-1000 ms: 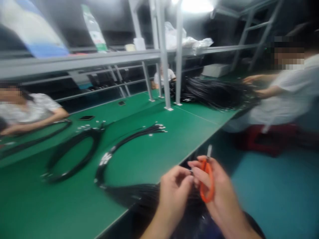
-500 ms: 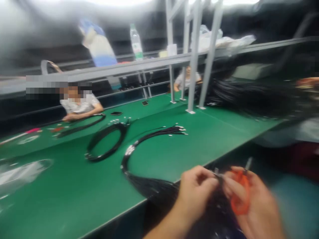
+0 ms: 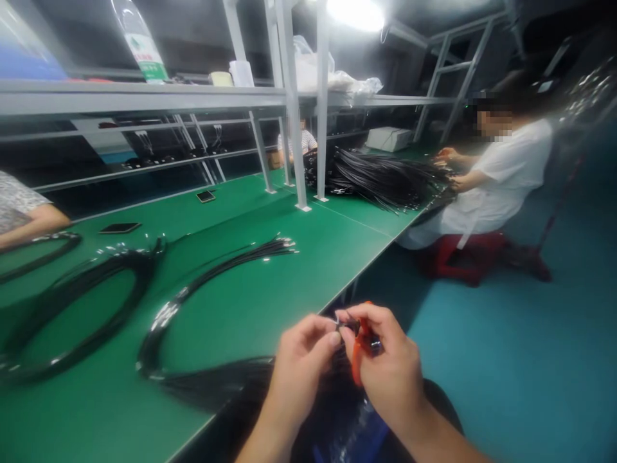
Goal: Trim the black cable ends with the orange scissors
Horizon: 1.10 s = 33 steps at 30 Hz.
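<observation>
My left hand [image 3: 303,357] is closed in a pinch, thumb against fingertips, on a black cable [image 3: 343,323] with a small pale piece at it. Close against it, my right hand [image 3: 393,360] also pinches at this spot. Orange-handled scissors [image 3: 357,360] are tucked in my right hand; their blades are mostly hidden by the fingers. A long bundle of black cables [image 3: 207,384] runs over the table edge towards my lap. Its curved part carries whitish wraps [image 3: 166,315], and its pale-tipped ends [image 3: 285,243] fan out on the green table [image 3: 250,302].
A coiled cable bundle [image 3: 96,344] lies at the left, with a phone [image 3: 119,227] behind it. Metal posts [image 3: 296,161] hold a shelf [image 3: 193,96] bearing a bottle [image 3: 144,51]. At the right, a seated person [image 3: 506,167] handles a big cable pile [image 3: 380,177]. Other people sit across the table.
The view has swung to the right, bringing the seated person at the right into sight. My hands appear further left and closer together, with the scissors still in my right hand.
</observation>
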Tool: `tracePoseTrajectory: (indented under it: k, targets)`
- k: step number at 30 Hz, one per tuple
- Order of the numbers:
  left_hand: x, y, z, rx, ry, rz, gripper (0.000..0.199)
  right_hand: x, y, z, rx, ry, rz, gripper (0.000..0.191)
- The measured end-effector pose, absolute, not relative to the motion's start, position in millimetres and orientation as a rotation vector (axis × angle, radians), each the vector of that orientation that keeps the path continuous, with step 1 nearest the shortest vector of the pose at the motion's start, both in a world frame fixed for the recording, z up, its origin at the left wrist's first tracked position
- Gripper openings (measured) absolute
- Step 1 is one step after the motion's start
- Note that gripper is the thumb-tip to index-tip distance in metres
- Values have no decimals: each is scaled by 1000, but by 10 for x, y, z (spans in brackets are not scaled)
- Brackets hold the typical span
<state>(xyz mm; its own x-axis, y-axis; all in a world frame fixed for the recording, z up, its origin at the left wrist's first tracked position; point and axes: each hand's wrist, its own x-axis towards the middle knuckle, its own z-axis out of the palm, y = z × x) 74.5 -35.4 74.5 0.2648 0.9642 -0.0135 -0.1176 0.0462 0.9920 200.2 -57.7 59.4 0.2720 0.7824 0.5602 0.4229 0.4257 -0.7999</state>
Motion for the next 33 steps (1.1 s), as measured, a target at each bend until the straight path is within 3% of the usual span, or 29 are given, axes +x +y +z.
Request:
tracePoseTrajectory:
  k: [16, 19, 27, 33]
  targets:
    - [654, -278, 595, 1190, 863, 1132, 12, 2066, -624, 417, -1245, -1323, 80, 34]
    - [656, -269, 609, 1191, 868, 1167, 10, 2038, -736, 469, -1214, -1291, 358, 30]
    - [700, -256, 620, 1219, 914, 1278, 1, 1985, -852, 674, -1097, -923, 1566, 25]
    - [710, -280, 616, 1278, 971, 1285, 2, 1962, -744, 718, -1150, -755, 1720, 33]
